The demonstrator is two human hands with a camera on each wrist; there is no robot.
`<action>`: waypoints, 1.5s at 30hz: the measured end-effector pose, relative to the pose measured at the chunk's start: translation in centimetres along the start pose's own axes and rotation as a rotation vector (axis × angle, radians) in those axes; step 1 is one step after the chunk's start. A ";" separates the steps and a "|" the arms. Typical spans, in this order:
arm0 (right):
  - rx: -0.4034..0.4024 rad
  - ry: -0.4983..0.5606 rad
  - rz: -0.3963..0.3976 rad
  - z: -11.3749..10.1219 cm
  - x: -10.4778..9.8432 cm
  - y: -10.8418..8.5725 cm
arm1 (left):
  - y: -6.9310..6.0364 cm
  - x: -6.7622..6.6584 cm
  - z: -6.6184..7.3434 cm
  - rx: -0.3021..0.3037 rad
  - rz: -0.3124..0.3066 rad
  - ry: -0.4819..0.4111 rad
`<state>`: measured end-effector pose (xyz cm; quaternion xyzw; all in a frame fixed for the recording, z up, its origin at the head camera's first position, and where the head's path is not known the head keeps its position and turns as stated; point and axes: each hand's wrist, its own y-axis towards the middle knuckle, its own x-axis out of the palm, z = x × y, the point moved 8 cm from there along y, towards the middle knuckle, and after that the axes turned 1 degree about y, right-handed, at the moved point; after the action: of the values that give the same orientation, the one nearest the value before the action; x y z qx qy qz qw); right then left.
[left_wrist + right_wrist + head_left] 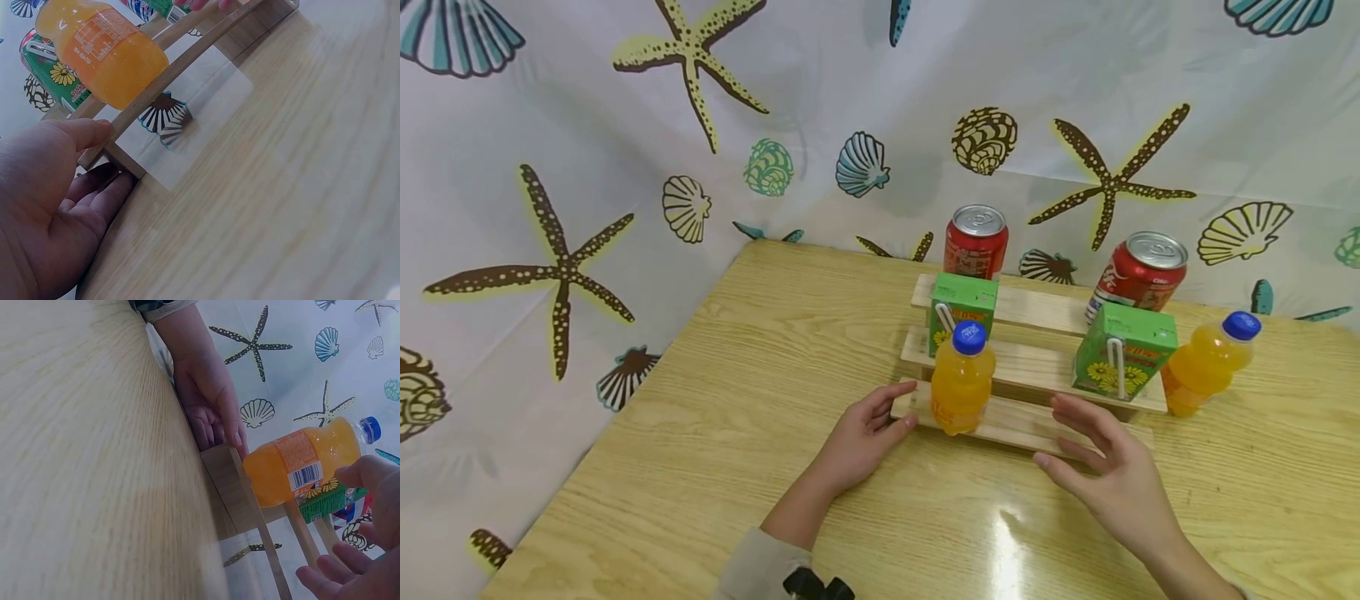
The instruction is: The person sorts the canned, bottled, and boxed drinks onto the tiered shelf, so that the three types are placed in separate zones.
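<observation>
A stepped wooden display rack (1026, 423) stands on the table. My left hand (859, 437) grips the left end of its lowest step, the thumb (94, 132) on top and the fingers curled below. Close beside that hand, an orange juice bottle (961, 379) with a blue cap stands upright on this step. My right hand (1112, 475) hovers in front of the step's right part, fingers loosely bent and holding nothing. Green drink cartons with straws, one on the left (964, 300) and one on the right (1123, 350), stand on the middle step.
Two red soda cans, the left one (976, 242) and the right one (1138, 271), stand at the top step. A second orange juice bottle (1206, 367) is on the table right of the rack. Behind hangs a white cloth (820, 75) printed with shells and starfish.
</observation>
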<state>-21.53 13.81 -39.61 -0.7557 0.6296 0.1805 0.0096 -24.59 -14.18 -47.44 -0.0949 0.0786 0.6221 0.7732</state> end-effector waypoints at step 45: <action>0.075 -0.143 0.070 2.2 -5.5 -3.0 | 0.3 0.0 -0.2 -0.005 0.001 -0.005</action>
<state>-19.99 20.15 -40.81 -0.7174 0.6597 0.2102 0.0765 -24.86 -14.18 -47.63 -0.0951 0.0751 0.6228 0.7729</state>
